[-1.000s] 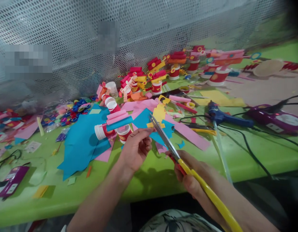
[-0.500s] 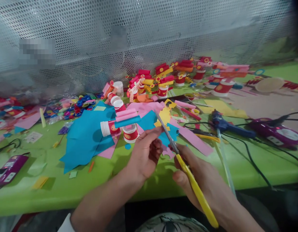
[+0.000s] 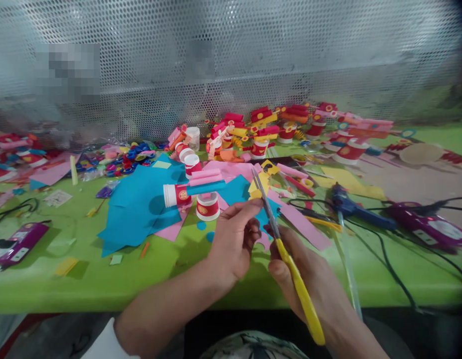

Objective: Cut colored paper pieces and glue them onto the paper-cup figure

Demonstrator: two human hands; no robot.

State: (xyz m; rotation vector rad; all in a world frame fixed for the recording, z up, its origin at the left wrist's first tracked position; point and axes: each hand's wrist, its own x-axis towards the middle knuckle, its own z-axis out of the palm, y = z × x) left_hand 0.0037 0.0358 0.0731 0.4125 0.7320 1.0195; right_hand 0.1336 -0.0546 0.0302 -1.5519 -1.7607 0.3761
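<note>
My right hand [image 3: 304,262] grips a pair of scissors [image 3: 296,279] with long yellow handles. Its grey blades point up and away, slightly parted at the tips. Close to the blades, my left hand [image 3: 233,239] is closed in a pinch, thumb and forefinger together; whatever sits between the fingertips is too small or hidden to name. Just beyond the fingertips is a cut piece of yellow paper [image 3: 255,188], over blue paper [image 3: 236,187] with a ragged cut edge. Left of my left hand lie a small blue paper disc [image 3: 210,237] and a red-and-white paper cup [image 3: 207,208].
A blue glue gun [image 3: 356,207] and a purple power strip [image 3: 431,224] with cables lie at right. Large blue sheets [image 3: 141,209] cover the left middle. Several paper-cup models [image 3: 261,144] stand along the perforated metal panel [image 3: 253,65]. Another power strip [image 3: 19,244] is at far left.
The view has shifted a little, so the table's things sit further right. My left hand has moved slightly right with it, and a second blue disc now shows beside it. The scissors stay in my right hand.
</note>
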